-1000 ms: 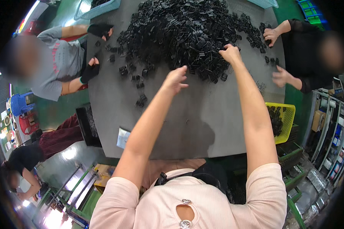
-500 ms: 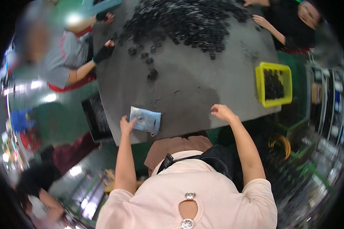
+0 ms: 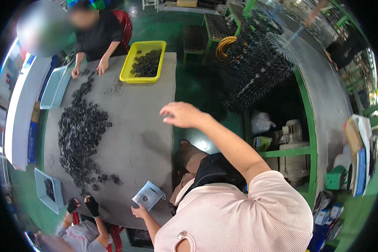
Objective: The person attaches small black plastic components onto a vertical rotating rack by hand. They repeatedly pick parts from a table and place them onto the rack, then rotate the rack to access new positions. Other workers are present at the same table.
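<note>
Half a second earlier the right hand lay on the counter; now it hung above its edge, grip released. Left hand pinched the small packet (light, limp, probably slippery) by its near corner.

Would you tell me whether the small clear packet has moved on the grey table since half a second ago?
Cannot tell for sure: the camera swung, but the packet appears to lie at the same table edge, under the left hand.
</note>
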### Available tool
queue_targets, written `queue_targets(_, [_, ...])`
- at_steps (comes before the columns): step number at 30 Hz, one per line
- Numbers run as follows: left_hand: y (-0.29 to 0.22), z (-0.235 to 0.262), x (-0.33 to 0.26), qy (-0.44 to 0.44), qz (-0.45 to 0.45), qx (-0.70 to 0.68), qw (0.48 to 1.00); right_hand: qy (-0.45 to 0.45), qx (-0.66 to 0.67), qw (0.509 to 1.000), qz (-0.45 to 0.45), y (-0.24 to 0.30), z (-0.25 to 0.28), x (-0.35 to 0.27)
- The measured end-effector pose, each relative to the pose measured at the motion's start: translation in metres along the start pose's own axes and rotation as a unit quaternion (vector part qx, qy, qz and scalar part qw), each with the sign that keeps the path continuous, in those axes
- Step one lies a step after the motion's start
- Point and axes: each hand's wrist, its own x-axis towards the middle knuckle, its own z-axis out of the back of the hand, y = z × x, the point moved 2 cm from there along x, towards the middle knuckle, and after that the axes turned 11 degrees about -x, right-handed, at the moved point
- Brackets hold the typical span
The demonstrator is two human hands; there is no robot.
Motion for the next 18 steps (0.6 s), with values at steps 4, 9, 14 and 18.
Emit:
queue_targets(4, [-0.016, 0.017, 0.019, -0.014, -0.067, -0.069, 0.995, -0.195, -0.036, 0.974, -0.106, -0.061, 0.094, -0.072])
queue_targets(9, [-0.052, 0.030, 0.011, 0.031, -0.093, -0.158, 0.983, -0.313, -0.041, 0.908, -0.275, -0.141, 0.195, -0.180])
queue_targets(14, [-0.087, 0.011, -0.015, 0.099, -0.126, -0.258, 0.953, -0.450, -0.081, 0.838, -0.298, -0.224, 0.293, -0.256])
queue_targets(18, [-0.125, -0.004, -0.047, 0.128, -0.132, -0.349, 0.919, -0.537, 0.002, 0.797, -0.277, -0.291, 0.369, -0.266])
